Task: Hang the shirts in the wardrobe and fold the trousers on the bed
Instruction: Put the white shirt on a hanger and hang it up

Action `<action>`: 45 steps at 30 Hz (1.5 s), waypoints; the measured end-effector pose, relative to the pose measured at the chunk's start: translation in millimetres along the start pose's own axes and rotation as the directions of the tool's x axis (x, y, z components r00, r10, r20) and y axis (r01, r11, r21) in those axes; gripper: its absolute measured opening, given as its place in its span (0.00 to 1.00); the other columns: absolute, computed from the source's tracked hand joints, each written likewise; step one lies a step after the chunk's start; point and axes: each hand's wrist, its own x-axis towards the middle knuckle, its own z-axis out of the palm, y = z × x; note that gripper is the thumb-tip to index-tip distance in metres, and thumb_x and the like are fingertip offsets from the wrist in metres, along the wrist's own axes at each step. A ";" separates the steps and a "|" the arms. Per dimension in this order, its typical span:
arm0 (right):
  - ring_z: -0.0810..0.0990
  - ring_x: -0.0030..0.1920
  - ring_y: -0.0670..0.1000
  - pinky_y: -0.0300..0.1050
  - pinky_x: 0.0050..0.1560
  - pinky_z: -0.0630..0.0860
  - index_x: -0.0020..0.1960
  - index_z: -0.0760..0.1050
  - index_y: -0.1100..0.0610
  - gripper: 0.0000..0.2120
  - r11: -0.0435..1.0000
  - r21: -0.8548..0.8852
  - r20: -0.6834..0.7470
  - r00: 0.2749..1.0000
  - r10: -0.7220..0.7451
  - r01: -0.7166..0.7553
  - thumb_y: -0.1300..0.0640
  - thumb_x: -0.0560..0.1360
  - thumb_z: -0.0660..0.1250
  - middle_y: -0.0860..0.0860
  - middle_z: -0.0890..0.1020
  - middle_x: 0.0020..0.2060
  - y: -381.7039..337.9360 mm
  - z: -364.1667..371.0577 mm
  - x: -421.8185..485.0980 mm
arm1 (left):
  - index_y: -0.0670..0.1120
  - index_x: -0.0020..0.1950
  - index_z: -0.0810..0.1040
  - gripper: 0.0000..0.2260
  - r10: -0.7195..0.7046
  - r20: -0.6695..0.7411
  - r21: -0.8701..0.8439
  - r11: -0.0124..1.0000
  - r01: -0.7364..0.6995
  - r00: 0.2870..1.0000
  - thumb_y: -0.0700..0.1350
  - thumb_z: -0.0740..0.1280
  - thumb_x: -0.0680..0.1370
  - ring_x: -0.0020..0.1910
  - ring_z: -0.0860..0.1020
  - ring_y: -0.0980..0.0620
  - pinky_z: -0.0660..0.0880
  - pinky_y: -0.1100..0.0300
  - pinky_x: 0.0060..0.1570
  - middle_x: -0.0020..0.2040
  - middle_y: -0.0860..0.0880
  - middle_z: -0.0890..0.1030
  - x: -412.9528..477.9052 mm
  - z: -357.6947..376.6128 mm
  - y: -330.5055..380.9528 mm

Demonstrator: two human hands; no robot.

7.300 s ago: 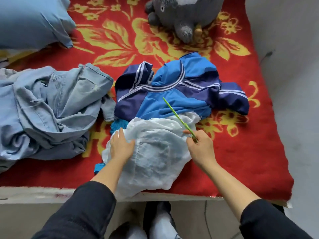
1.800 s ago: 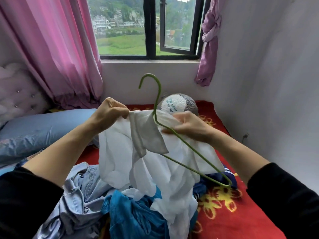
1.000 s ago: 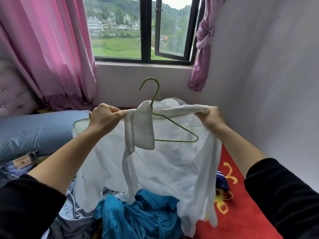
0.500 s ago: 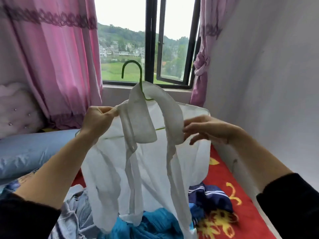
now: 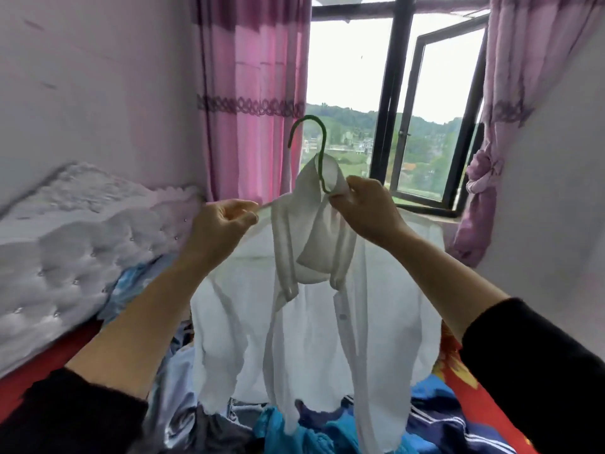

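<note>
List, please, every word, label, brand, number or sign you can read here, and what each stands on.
None: no text can be read.
The white shirt shows no label or print, the green hanger is plain, and the pink curtain carries only a patterned band.
The clothes on the bed show no lettering; the buildings outside the window are too small to show signs.

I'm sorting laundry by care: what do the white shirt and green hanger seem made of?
White shirt: thin, sheer woven cloth, perhaps cotton or polyester; window light shows through. Green hanger: slim wire, probably metal with matte green coating; narrow bent hook.
</note>
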 end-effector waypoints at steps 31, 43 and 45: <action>0.84 0.38 0.57 0.53 0.42 0.82 0.28 0.80 0.54 0.21 0.716 0.685 0.406 0.887 -0.221 -0.135 0.36 0.64 0.73 0.55 0.84 0.34 -452.1 135.2 -130.5 | 0.48 0.49 0.82 0.08 -0.558 -0.397 0.083 0.769 0.634 0.729 0.51 0.66 0.78 0.48 0.79 0.51 0.73 0.54 0.51 0.50 0.49 0.84 -307.7 -536.0 11.3; 0.77 0.41 0.49 0.44 0.46 0.73 0.46 0.82 0.62 0.30 0.583 0.795 0.515 0.692 -0.505 -0.166 0.33 0.69 0.67 0.54 0.81 0.40 -636.0 206.9 -185.2 | 0.49 0.35 0.78 0.17 -0.105 -0.550 0.572 0.675 0.466 0.828 0.59 0.63 0.77 0.26 0.69 0.60 0.65 0.65 0.28 0.26 0.57 0.73 -369.8 -668.3 2.3; 0.80 0.43 0.42 0.31 0.46 0.74 0.47 0.83 0.53 0.15 0.502 0.858 0.425 0.698 -0.577 -0.108 0.43 0.75 0.66 0.48 0.84 0.44 -660.9 213.2 -183.1 | 0.51 0.34 0.76 0.17 -0.077 -0.602 0.576 0.648 0.499 0.795 0.58 0.63 0.78 0.27 0.70 0.59 0.66 0.58 0.35 0.26 0.56 0.73 -376.9 -692.9 -6.8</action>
